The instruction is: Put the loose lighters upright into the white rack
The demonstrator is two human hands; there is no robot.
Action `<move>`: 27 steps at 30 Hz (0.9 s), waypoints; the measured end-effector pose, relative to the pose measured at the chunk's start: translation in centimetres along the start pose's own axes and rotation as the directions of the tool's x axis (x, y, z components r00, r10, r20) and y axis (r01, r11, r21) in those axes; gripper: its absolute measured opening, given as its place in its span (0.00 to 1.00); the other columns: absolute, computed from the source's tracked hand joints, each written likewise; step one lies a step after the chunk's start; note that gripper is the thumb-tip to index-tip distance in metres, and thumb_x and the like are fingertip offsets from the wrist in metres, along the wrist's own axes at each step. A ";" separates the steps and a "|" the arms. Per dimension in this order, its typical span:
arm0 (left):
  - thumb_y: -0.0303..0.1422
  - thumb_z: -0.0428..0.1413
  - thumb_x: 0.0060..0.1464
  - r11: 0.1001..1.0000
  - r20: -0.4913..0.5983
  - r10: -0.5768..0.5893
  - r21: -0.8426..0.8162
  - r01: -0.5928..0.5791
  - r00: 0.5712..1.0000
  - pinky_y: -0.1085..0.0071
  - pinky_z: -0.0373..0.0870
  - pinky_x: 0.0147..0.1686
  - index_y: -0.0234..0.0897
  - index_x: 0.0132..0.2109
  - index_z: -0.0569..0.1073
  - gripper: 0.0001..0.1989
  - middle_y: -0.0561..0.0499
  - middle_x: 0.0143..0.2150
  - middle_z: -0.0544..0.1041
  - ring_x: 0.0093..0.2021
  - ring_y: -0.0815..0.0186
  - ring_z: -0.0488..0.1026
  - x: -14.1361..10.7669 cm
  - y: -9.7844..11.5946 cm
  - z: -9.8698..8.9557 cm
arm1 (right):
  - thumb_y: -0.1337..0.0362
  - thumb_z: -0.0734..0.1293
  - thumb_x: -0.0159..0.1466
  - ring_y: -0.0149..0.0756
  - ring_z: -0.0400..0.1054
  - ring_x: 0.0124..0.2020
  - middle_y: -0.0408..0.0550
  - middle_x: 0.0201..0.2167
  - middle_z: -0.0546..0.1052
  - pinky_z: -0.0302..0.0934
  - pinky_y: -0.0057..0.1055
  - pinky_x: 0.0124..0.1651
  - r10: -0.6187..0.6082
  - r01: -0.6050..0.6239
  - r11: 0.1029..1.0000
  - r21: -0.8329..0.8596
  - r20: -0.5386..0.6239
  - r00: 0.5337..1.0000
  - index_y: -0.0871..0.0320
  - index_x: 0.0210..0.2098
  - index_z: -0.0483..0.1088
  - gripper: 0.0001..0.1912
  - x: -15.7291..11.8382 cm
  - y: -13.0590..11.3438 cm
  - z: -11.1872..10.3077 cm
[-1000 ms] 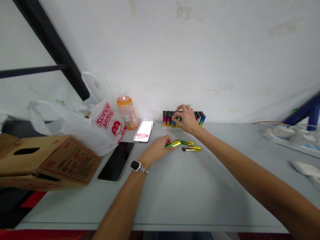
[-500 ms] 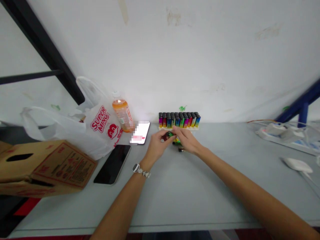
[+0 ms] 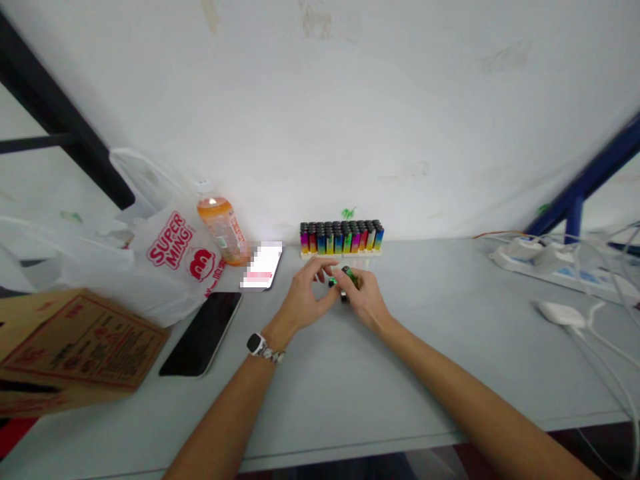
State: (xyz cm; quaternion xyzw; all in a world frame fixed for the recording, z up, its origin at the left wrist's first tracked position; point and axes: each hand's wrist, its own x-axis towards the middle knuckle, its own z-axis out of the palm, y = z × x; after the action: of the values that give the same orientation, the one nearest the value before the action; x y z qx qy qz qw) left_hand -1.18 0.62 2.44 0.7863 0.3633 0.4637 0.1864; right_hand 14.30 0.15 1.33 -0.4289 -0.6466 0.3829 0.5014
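Observation:
Rows of multicoloured lighters with black tops [image 3: 342,239] stand upright in a pale tray [image 3: 320,255] against the wall. In front of them, my right hand [image 3: 367,297] has its fingers closed around a green lighter [image 3: 349,272]. My left hand [image 3: 307,293], with a watch on the wrist, is just to the left, its fingers curved and apart, the thumb close to the right fingertips. Nothing can be made out in the left hand. Small dark and green lighter ends show between the hands, partly hidden by the fingers.
On the left are a cardboard box [image 3: 85,347], a white plastic bag [image 3: 150,273], an orange drink bottle [image 3: 223,230], a dark phone [image 3: 203,333] and a lit phone [image 3: 265,265]. A power strip [image 3: 555,263] and a white charger [image 3: 561,313] with cables lie right.
The view has shifted to the right. My hands have moved slightly toward me from the tray, and the left fingers have opened. The right hand has closed around a green lighter.

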 end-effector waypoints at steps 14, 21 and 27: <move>0.27 0.55 0.56 0.997 0.048 -0.058 0.054 0.055 0.997 0.70 0.66 0.34 0.35 0.37 0.75 0.03 0.51 0.32 0.75 0.32 0.68 0.69 -0.2 -1.3 0.5 | 0.49 0.57 0.65 0.33 0.62 0.22 0.42 0.16 0.66 0.54 0.28 0.27 0.076 -0.100 0.982 -0.162 -0.149 0.986 0.58 0.22 0.64 0.22 0.7 1.2 -0.4; 0.27 0.56 0.56 0.997 0.051 -0.057 0.059 0.054 0.997 0.70 0.66 0.34 0.35 0.37 0.75 0.04 0.50 0.34 0.75 0.33 0.68 0.69 -0.2 -1.3 0.4 | 0.48 0.58 0.65 0.33 0.64 0.22 0.42 0.17 0.67 0.55 0.28 0.26 0.093 -0.117 0.982 -0.151 -0.157 0.983 0.58 0.22 0.64 0.23 0.8 1.5 -0.5; 0.27 0.56 0.56 0.996 0.053 -0.059 0.064 0.055 0.997 0.70 0.65 0.34 0.35 0.36 0.75 0.03 0.50 0.33 0.74 0.33 0.68 0.69 -0.1 -1.3 0.4 | 0.41 0.60 0.65 0.29 0.56 0.21 0.39 0.15 0.61 0.50 0.27 0.25 0.007 -0.022 0.990 -0.139 -0.111 0.994 0.58 0.20 0.62 0.28 0.4 0.9 -0.6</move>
State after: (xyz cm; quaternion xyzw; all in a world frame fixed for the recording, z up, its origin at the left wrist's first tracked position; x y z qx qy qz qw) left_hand -1.39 1.41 1.34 0.7934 0.3947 0.4249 0.1846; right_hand 14.98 0.82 0.76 -0.4881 -0.6400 0.3161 0.5022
